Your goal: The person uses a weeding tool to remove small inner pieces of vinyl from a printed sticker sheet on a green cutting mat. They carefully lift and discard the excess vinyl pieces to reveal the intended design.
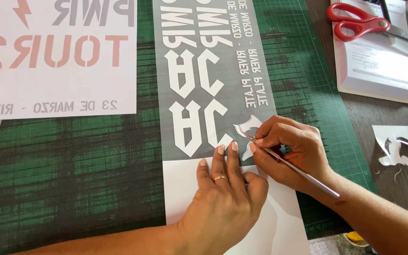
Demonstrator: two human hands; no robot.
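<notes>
On the green cutting mat [72,156] | left hand [223,203] flat, open, pressing grey vinyl sheet [204,94] | right hand [289,151] gripping thin metal pick [289,165], tip at white shape [251,127] | weeding step; next likely needs careful lifting.

Looks like a craft or sign-making workshop. Green gridded cutting mat [72,165] spread across a dark wooden surface [393,113]. Grey vinyl sheet [204,94] with mirrored white cut lettering at twelve o'clock, a white printed sheet [57,80] at ten o'clock. Red-handled scissors [360,23] at two o'clock on a paper pad [378,71]; peeled white vinyl scrap [395,146] at three o'clock.
</notes>
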